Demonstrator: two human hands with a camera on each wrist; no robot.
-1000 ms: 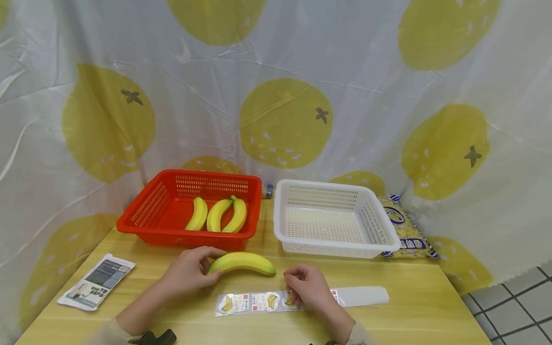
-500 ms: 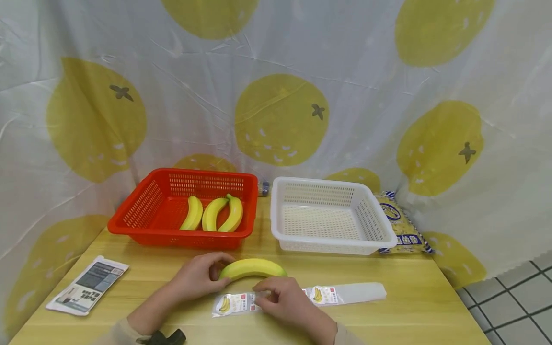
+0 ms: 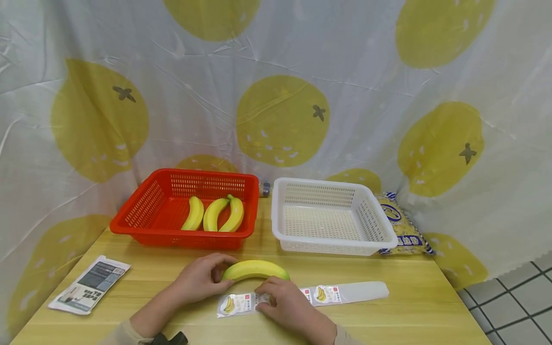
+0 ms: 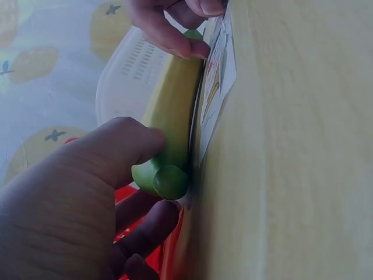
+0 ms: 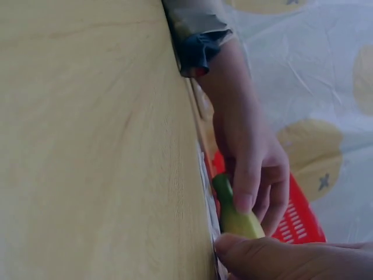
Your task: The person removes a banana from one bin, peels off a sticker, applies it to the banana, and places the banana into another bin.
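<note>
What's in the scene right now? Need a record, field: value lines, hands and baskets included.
left hand: grips one end of a banana
right hand: over the label strip, near the banana's other end; whether it pinches a label can't be told
label strip: banana-picture labels, nearer the person than the held banana
red basket: beyond the left hand, three bananas inside
white basket: right of the red basket
yellow bag: beside the white basket, partly hidden
flat packet: left part of table
</note>
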